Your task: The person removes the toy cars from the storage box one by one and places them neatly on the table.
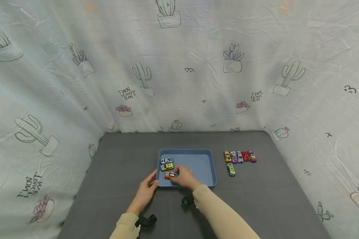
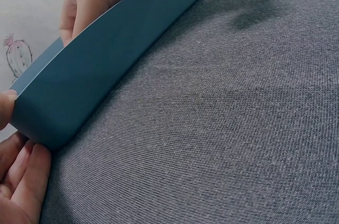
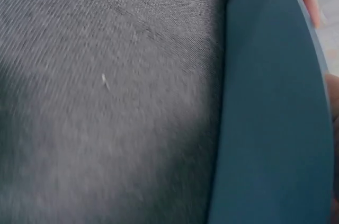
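Note:
A shallow blue tray (image 1: 201, 167) lies on the grey table. My left hand (image 1: 145, 192) grips its near left corner, and in the left wrist view the fingers (image 2: 33, 176) touch the outside of the corner. Over the near wall reaches my right hand (image 1: 185, 177), its thumb and fingers pinching an orange-and-white toy car (image 1: 169, 175) at the tray's left side. Behind that car sit a yellow toy car (image 1: 167, 166) and a silver toy car (image 1: 167, 160), side by side. In the right wrist view the tray wall hides most of the right hand.
Right of the tray stands a row of several toy cars (image 1: 240, 156), yellow, purple, silver and red among them. A green toy car (image 1: 231, 169) is in front of the row. A cactus-print curtain (image 1: 182, 66) surrounds the grey table (image 1: 125, 156).

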`<state>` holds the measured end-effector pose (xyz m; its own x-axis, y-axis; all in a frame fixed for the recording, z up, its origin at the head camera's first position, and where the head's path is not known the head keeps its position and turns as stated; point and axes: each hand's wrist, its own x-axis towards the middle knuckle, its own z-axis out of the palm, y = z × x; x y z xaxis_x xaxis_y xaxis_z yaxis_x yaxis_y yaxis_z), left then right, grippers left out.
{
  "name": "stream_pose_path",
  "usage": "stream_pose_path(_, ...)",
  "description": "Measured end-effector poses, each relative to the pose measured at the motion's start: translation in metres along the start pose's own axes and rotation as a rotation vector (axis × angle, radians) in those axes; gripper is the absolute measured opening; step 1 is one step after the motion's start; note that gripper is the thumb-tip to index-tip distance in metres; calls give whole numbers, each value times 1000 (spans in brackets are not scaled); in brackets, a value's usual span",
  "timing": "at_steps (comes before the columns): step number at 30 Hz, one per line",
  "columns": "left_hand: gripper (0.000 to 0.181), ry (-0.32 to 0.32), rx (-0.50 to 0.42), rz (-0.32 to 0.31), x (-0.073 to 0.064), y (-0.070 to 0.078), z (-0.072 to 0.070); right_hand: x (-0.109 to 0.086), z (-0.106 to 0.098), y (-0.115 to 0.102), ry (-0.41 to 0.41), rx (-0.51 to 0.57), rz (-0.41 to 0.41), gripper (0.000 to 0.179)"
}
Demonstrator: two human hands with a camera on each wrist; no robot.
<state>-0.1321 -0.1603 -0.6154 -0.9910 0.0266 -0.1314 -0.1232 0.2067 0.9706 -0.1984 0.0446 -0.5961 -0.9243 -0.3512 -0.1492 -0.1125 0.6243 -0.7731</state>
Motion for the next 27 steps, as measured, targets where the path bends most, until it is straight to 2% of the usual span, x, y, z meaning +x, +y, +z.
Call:
stream_pose_path(6,53,2,6,-8,1,-2,0,-7,-13,6,-34,30,-11,29)
stream_pose_path(16,53,0,0,-8,-1,0,0,-22,-38,21,29,-84,-99,33)
stream_pose_path(21,54,-11,13,-12,-1,0,0,-36,-56,25,111,-45,-103,29)
stream_pose_path(27,53,-7,4,-25,0,-1,-1,-48,-78,38,269,-23,-94,31)
